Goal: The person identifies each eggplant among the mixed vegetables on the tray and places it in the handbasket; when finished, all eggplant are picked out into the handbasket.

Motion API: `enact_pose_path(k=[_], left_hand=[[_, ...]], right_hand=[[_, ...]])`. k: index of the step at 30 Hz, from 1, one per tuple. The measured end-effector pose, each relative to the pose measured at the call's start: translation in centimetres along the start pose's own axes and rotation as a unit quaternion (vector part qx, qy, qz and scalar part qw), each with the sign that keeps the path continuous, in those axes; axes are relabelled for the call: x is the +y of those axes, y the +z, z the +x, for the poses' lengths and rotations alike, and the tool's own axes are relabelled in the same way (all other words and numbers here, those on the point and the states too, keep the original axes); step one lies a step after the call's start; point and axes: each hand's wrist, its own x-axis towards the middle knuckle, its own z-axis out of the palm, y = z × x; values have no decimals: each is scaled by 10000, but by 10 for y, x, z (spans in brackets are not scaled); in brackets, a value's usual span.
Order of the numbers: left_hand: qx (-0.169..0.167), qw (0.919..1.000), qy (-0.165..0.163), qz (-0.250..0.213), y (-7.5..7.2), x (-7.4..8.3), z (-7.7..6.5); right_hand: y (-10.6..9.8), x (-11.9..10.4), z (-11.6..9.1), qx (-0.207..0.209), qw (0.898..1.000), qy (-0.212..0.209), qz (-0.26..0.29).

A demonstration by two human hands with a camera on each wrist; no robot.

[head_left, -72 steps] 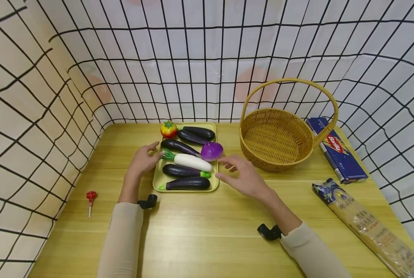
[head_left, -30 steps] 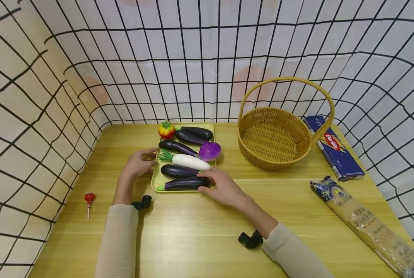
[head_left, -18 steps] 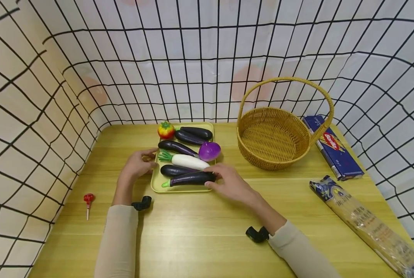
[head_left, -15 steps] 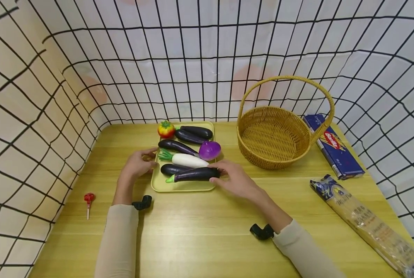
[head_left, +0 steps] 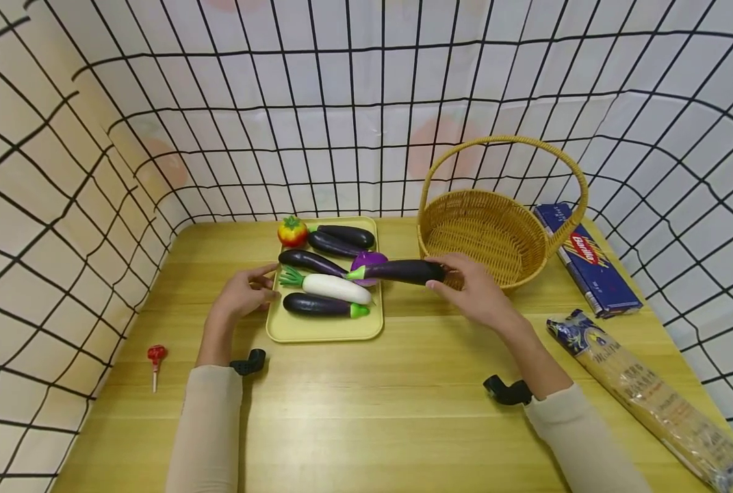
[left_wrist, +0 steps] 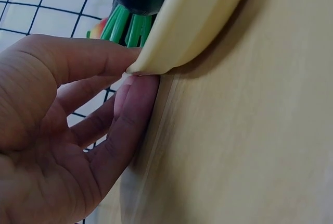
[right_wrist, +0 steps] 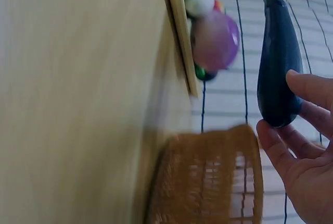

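My right hand (head_left: pixel 473 291) grips a dark purple eggplant (head_left: pixel 406 272) by its fat end, raised above the table between tray and basket. In the right wrist view, thumb and fingers pinch that eggplant (right_wrist: pixel 280 62), its green stem pointing away. My left hand (head_left: pixel 241 296) pinches the left rim of the yellow tray (head_left: pixel 323 332); the left wrist view has thumb and fingers on either side of the tray's edge (left_wrist: pixel 195 31). On the tray lie several more eggplants (head_left: pixel 317 305), a white radish (head_left: pixel 337 288), a red-yellow tomato-like vegetable (head_left: pixel 293 233) and a purple round vegetable (head_left: pixel 369 259), partly hidden.
A wicker basket (head_left: pixel 483 233) with a tall handle stands right of the tray. Further right lie a blue Barilla box (head_left: pixel 594 260) and a long pasta bag (head_left: pixel 643 390). A red lollipop (head_left: pixel 156 356) lies at left. Black wire grid (head_left: pixel 341 130) encloses the table's back and sides.
My right hand took the front eggplant by its fat end, lifted it off the tray and carried it up and right toward the basket. My left hand moved onto the tray's left rim and stays there.
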Motion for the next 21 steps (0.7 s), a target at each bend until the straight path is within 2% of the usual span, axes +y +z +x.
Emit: enact_pose_path(k=[7,11,16,21], left_hand=[[-92,9999,62,-116,0,0,-1],[-100,9999,30,-122,0,-2,-1],[-88,9997,-38,-208,0,-3,-1],[-77,9997,-46,-246,-1,-2,0]], right_hand=[[-37,29,5,642,9972,57,-391],[-56,46,8,873,9937,265,-645],[-71,61,15,973,9893,608,-903],[-76,75,29,819,9822,1172,-1216]])
